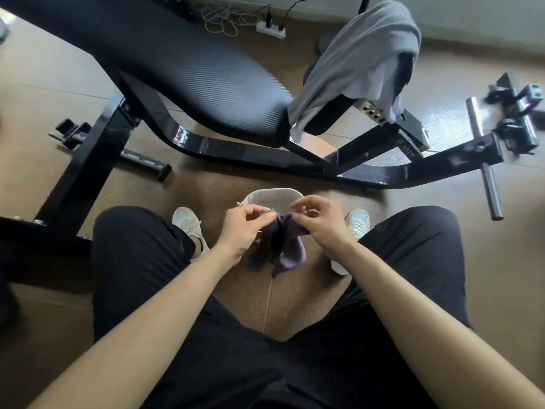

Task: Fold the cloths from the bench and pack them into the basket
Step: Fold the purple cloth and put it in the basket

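Left hand (pixel 241 228) and right hand (pixel 321 222) each pinch the purple cloth (pixel 290 250) by its top edge near the basket (pixel 274 197); if one pinch slips, it could drop unfolded onto the floor (pixel 295 302).

This looks like a small exercise room, perhaps inside a home. A weight bench (pixel 206 81) with a black padded seat and a black steel frame (pixel 250 153) fills most of the view. A grey cloth (pixel 359 54) hangs over its raised pad. Near the white wall (pixel 472 16), a power strip (pixel 271 29) with loose cables (pixel 221 20) lies on the brown tiled floor (pixel 507 261).
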`<state>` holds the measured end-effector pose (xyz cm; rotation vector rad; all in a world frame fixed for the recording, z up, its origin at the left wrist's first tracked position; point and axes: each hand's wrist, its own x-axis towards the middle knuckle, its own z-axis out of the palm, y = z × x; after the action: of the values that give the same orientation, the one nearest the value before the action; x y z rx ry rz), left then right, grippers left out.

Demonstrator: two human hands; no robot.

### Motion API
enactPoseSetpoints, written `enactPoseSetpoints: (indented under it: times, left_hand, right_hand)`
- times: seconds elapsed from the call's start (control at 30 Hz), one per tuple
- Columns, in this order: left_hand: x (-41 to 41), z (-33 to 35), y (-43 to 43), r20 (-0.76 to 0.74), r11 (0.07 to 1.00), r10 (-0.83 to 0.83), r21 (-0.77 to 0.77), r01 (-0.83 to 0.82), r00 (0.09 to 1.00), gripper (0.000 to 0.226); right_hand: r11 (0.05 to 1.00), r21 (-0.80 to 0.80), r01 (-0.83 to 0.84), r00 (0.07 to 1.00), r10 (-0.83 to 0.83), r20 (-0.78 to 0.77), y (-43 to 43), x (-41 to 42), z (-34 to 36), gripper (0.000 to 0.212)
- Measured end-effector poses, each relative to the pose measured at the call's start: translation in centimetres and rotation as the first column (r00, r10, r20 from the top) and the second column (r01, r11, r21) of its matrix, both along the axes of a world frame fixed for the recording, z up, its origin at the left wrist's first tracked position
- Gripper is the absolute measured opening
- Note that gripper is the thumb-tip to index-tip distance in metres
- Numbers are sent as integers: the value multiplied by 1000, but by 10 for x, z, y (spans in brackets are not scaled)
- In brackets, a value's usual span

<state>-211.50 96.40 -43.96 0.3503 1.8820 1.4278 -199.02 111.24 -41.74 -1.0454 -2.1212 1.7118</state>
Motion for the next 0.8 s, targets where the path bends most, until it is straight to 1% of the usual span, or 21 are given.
enactPoseSetpoints:
  times: [0.1,0.17,0.2,0.27,0.3,0.47,0.53,0.67,0.8]
  left_hand:
    - [7,-6,5,4,999,-30,41,29,1000,12]
    - [13,-11,6,21,997,1,72,-2,1000,16]
    - [15,-13,6,40,996,34,87,-38,999,16]
    - [17,-17,7,83,989,79,118,-89,993,14]
    - [18,-18,7,93,988,76,128,-88,993,14]
    - [26,-14,7,109,978,-19,210,-4,994,20]
    - [29,-9,7,99,974,-59,225,35,993,23]
    - [31,-7,6,112,976,-33,219,7,993,24]
    - [30,-8,7,109,970,7,242,-33,994,17]
  right_hand:
    - [992,-128,-1,999,-4,-42,-3,-1,-5,20]
    - [985,-170,-19,998,8,-62,1,3,-7,29]
    - [986,-165,-38,997,26,-71,2,5,-6,32]
    - [989,-120,-89,992,78,-98,3,10,-5,31]
    - [990,-84,-114,988,104,-111,2,12,-5,28]
    - [981,150,-123,982,142,-124,10,18,-13,15]
    - [970,202,-139,982,161,-100,12,20,-14,13]
    - [943,255,-215,975,223,-5,11,24,-7,10]
    - [950,215,-226,974,225,26,9,22,-8,6]
